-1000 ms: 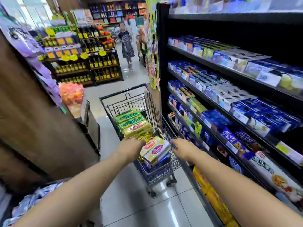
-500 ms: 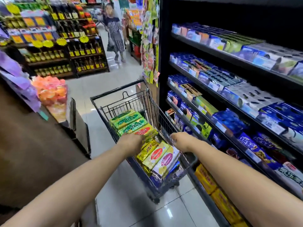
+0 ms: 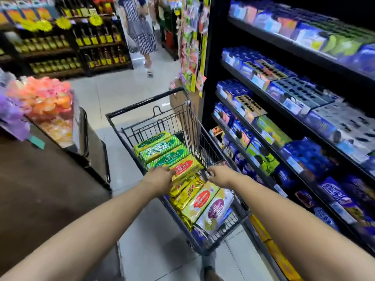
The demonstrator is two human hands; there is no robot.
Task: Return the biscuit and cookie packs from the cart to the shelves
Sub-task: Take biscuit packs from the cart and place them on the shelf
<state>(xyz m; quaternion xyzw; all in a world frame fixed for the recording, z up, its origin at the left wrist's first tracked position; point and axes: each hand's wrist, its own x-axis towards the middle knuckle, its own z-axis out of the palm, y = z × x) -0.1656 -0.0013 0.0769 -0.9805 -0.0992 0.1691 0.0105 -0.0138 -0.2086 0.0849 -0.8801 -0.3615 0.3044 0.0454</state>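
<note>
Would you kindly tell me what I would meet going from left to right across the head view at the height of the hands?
Brown counter → left hand → red-labelled biscuit pack → right hand → biscuit shelves.

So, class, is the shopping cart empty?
No: the cart holds a row of packs, with green ones at its far end.

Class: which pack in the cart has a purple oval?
The pale pack at the row's near end; the next pack has a red oval, far packs are green.
</note>
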